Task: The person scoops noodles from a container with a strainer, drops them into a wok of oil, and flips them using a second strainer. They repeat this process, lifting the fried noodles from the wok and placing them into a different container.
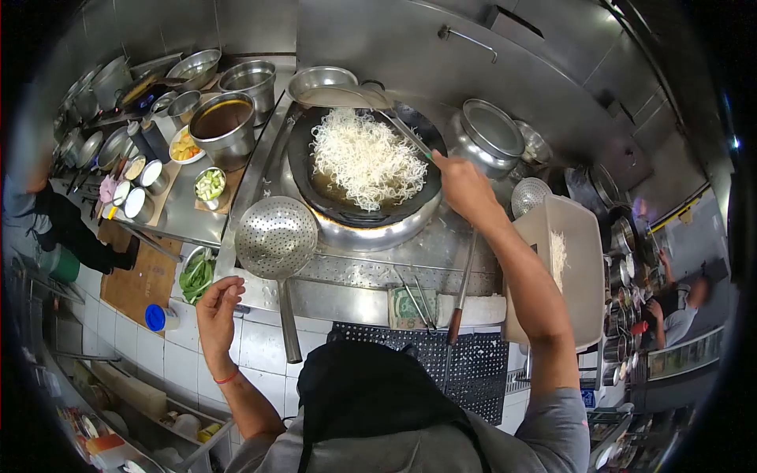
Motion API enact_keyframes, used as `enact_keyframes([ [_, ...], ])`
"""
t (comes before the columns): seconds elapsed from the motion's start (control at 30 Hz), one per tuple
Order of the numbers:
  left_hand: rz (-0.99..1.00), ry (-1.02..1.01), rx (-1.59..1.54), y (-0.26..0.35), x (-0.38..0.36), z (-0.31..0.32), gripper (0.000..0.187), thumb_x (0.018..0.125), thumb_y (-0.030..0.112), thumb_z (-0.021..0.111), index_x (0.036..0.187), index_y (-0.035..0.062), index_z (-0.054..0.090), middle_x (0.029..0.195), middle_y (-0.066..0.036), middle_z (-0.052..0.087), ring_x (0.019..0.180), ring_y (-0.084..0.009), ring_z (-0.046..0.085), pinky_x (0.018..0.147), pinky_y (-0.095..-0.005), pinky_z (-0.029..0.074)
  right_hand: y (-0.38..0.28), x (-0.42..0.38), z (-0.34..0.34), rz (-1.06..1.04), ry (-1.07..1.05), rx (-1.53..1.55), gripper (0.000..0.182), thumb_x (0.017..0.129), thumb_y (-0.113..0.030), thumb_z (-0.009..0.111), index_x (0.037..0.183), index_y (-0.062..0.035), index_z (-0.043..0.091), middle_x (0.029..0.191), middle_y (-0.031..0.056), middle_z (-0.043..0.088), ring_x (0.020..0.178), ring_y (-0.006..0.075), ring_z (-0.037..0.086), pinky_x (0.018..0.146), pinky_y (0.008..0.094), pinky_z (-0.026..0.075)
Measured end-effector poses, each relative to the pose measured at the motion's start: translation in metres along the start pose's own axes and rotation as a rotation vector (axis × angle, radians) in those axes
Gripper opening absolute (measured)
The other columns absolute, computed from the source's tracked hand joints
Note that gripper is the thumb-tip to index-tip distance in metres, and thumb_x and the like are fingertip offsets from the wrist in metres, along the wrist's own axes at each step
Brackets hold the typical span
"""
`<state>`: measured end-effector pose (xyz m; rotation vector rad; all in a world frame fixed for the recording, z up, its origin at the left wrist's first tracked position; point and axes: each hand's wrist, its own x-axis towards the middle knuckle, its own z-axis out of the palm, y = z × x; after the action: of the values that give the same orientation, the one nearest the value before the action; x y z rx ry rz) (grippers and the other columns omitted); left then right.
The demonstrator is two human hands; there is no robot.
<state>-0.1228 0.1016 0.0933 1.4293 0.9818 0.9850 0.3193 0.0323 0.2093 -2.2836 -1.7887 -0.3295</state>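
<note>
White, wiry noodles [367,162] sit heaped in a tangle inside the blackened wok [302,169], with brownish liquid showing along the lower edge of the pile; they look light strand by strand, soft, slippery and easily broken, yet the whole mass would probably drag as one clump, best lifted from underneath; the right hand [465,187], at three o'clock from the wok's centre, is closed around the end of a long metal handle [406,134] that slants over the wok towards eleven, its head too unclear to name; that far end seems the sensible hold, since the wok is likely hot and heavy; the left hand [218,311], towards half past seven, has its fingers curled and seems to hold nothing; between it and the wok, at eight, the perforated skimmer [276,232] blocks a direct reach; a lidded steel pot [490,130] crowds half past two; the plastic bin [583,276], at four, is partly covered by the right forearm; metal tongs [426,303] lie at five.
</note>
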Motion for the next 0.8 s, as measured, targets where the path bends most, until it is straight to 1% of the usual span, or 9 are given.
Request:
enact_keyframes([
  [0.23, 0.019, -0.067, -0.001, 0.011, 0.002, 0.004, 0.023, 0.091, 0.018, 0.060, 0.105, -0.0013, 0.063, 0.097, -0.008, 0.067, 0.086, -0.0129, 0.061, 0.076, -0.0258, 0.047, 0.034, -0.002, 0.039, -0.069, -0.143, -0.329, 0.041, 0.088, -0.008, 0.046, 0.128, -0.0074, 0.050, 0.101, 0.0189, 0.063, 0.081, 0.0379, 0.065, 0.071, 0.0442, 0.054],
  [0.3, -0.029, -0.060, 0.019, -0.005, -0.011, -0.009, 0.023, 0.091, 0.016, 0.060, 0.105, -0.0019, 0.063, 0.097, -0.007, 0.067, 0.086, -0.0117, 0.060, 0.077, -0.0254, 0.047, 0.042, -0.025, 0.022, -0.060, -0.125, -0.129, 0.040, 0.087, -0.007, 0.046, 0.127, -0.0079, 0.052, 0.101, 0.0195, 0.063, 0.083, 0.0389, 0.065, 0.072, 0.0448, 0.054],
  [0.37, -0.091, 0.036, 0.111, -0.033, -0.018, -0.021, 0.027, 0.092, 0.024, 0.059, 0.103, -0.0009, 0.064, 0.094, -0.006, 0.067, 0.084, -0.0124, 0.062, 0.072, -0.0254, 0.047, 0.054, -0.042, 0.023, -0.024, -0.068, -0.039, 0.039, 0.087, -0.006, 0.048, 0.126, -0.0076, 0.052, 0.100, 0.0201, 0.064, 0.084, 0.0387, 0.065, 0.072, 0.0455, 0.053],
  [0.43, -0.250, -0.036, 0.222, -0.079, -0.029, -0.031, 0.038, 0.093, 0.036, 0.056, 0.100, -0.0007, 0.061, 0.087, -0.004, 0.064, 0.079, -0.0130, 0.061, 0.068, -0.0258, 0.048, 0.061, -0.058, 0.026, 0.020, -0.001, 0.050, 0.039, 0.086, -0.005, 0.050, 0.125, -0.0073, 0.053, 0.099, 0.0207, 0.064, 0.085, 0.0384, 0.065, 0.073, 0.0462, 0.052],
  [0.53, -0.466, -0.186, 0.022, -0.113, -0.048, 0.001, 0.044, 0.092, 0.039, 0.056, 0.107, -0.0019, 0.054, 0.093, -0.009, 0.061, 0.074, -0.0184, 0.064, 0.062, -0.0296, 0.052, 0.061, -0.070, 0.024, 0.008, 0.230, 0.188, 0.037, 0.085, -0.003, 0.052, 0.122, -0.0052, 0.054, 0.089, 0.0217, 0.064, 0.080, 0.0374, 0.065, 0.071, 0.0452, 0.050],
  [0.6, -0.556, -0.240, -0.069, -0.115, -0.056, 0.035, 0.049, 0.091, 0.040, 0.057, 0.113, -0.0029, 0.048, 0.093, -0.013, 0.059, 0.071, -0.0215, 0.064, 0.058, -0.0314, 0.054, 0.050, -0.073, 0.009, 0.340, 0.114, 0.391, 0.032, 0.086, -0.002, 0.053, 0.117, -0.0030, 0.056, 0.082, 0.0219, 0.064, 0.075, 0.0366, 0.064, 0.068, 0.0436, 0.049],
  [0.63, -0.591, -0.231, -0.097, -0.110, -0.059, 0.052, 0.052, 0.091, 0.041, 0.058, 0.115, -0.0038, 0.045, 0.092, -0.015, 0.058, 0.069, -0.0231, 0.065, 0.057, -0.0324, 0.054, 0.050, -0.074, 0.008, 0.346, 0.118, 0.391, 0.032, 0.086, -0.002, 0.053, 0.117, -0.0030, 0.056, 0.082, 0.0219, 0.064, 0.075, 0.0366, 0.064, 0.068, 0.0436, 0.049],
  [0.7, -0.663, -0.174, -0.215, -0.102, -0.059, 0.073, 0.054, 0.090, 0.041, 0.060, 0.113, -0.0046, 0.042, 0.089, -0.016, 0.057, 0.068, -0.0256, 0.065, 0.053, -0.0348, 0.055, 0.049, -0.075, 0.006, 0.583, 0.022, 0.606, 0.026, 0.086, -0.002, 0.052, 0.112, -0.0003, 0.056, 0.077, 0.0220, 0.062, 0.071, 0.0366, 0.063, 0.066, 0.0419, 0.048],
  [0.8, -0.722, -0.143, -0.395, -0.115, -0.058, 0.080, 0.037, 0.090, 0.031, 0.060, 0.105, 0.0012, 0.045, 0.081, -0.013, 0.056, 0.058, -0.0246, 0.062, 0.047, -0.0362, 0.053, 0.038, -0.086, 0.009, 0.573, 0.054, 0.510, 0.024, 0.087, -0.002, 0.051, 0.110, 0.0016, 0.055, 0.074, 0.0205, 0.061, 0.070, 0.0320, 0.064, 0.065, 0.0412, 0.048],
])
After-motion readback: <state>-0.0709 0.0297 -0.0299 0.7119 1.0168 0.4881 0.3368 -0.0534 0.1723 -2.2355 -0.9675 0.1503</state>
